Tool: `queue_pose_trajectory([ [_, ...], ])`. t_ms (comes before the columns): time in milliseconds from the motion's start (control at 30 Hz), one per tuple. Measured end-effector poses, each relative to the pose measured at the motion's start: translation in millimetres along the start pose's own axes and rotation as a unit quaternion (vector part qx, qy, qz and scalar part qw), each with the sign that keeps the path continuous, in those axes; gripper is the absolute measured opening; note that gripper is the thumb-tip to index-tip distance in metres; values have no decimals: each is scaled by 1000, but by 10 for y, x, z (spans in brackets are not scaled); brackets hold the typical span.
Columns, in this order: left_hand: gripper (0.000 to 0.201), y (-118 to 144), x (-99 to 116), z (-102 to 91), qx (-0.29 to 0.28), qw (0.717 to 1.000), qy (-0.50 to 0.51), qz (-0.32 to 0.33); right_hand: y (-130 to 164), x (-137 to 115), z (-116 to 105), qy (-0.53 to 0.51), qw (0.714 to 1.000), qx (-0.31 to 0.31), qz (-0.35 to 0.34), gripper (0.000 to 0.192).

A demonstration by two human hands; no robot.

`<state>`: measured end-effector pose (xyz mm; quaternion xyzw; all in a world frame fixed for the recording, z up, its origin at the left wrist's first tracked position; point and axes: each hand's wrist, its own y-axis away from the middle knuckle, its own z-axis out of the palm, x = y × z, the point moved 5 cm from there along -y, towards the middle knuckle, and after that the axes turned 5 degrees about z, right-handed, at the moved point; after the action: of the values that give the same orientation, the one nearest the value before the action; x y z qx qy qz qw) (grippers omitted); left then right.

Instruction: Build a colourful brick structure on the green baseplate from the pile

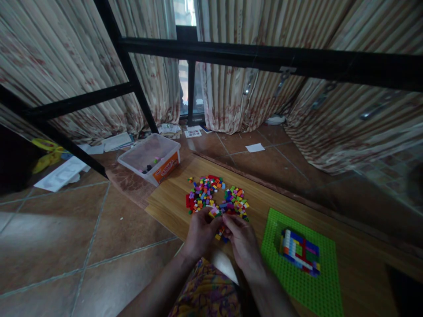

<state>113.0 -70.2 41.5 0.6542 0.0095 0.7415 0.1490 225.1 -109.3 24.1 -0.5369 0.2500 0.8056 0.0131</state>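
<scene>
My left hand [202,230] and my right hand [240,235] meet over the near side of a pile of small coloured toy bricks [203,191]. The fingers of both are closed in a pinch, with the tips close together. Whatever they pinch is too small and too covered to make out. Right of my right hand lies a green studded baseplate [274,273]. On it sits a low block built of multicoloured bricks [300,253], with white, red, blue and yellow pieces showing.
A wooden bench top [175,189] carries the bricks and the baseplate. At its far left end stands a clear plastic box [145,152] with an orange label and a few pieces inside. Black metal bars [231,50] cross in front of striped curtains [224,97]. Papers [255,147] lie on the tiled floor.
</scene>
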Motion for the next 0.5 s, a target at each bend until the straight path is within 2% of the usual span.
queue_pose_trajectory([
  [100, 30, -6, -25, 14, -7, 1000, 8, -5, 10, 47, 6, -60, 997, 13, 42, 21],
  [400, 31, 10, -17, 40, -30, 998, 39, -37, -6, 68, 37, -223, 966, -15, 126, 18],
  [500, 29, 22, 52, 93, -53, 998, 18, -14, -38, 76, 65, -264, 953, -5, 150, 10],
])
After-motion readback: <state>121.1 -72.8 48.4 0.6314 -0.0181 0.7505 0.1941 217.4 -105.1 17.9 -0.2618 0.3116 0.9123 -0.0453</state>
